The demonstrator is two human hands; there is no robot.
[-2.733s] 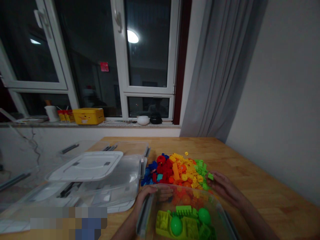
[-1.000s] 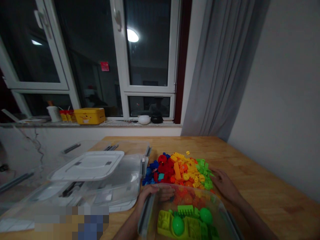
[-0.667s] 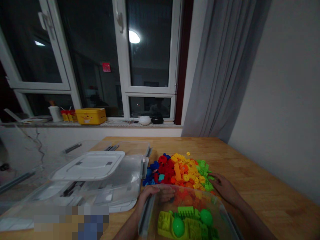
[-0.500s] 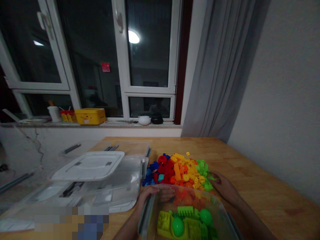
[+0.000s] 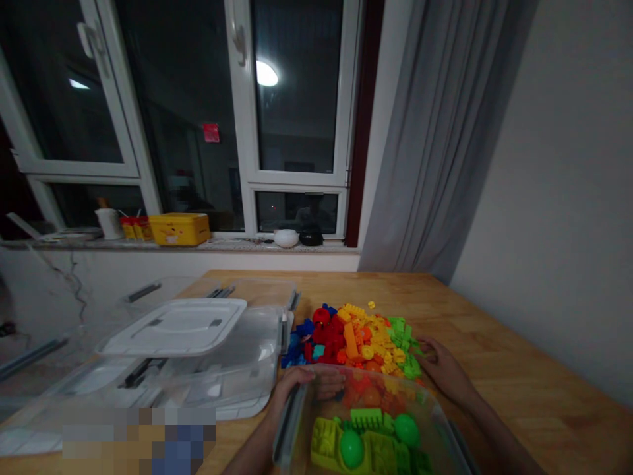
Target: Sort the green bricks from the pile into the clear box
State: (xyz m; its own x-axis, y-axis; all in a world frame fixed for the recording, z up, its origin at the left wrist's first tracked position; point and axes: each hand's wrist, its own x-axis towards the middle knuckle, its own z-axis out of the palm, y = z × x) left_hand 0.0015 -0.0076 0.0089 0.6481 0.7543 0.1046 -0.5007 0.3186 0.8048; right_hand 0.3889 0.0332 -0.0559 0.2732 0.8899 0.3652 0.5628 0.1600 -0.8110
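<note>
A clear plastic bin (image 5: 297,422) sits at the near edge of the wooden table, holding several green bricks (image 5: 366,445). My left hand (image 5: 301,382) is closed over the bin's far rim. Beyond the bin lies a heap of coloured toy bricks (image 5: 359,336), blue and red at the left, orange and yellow in the middle, green at the right. My right hand (image 5: 442,369) rests on the table against the green right edge of the heap, fingers curled among the bricks there; whether it holds one is hidden.
Several clear storage bins with a white lid (image 5: 175,326) on top fill the left of the table (image 5: 494,343). A windowsill behind holds a yellow box (image 5: 179,228), a cup and two small bowls. A grey curtain (image 5: 435,145) and a wall stand at the right.
My right hand held a green brick above the heap's right edge 2.7 s ago; now it lies low against the heap. My left hand has stayed on the bin's rim.
</note>
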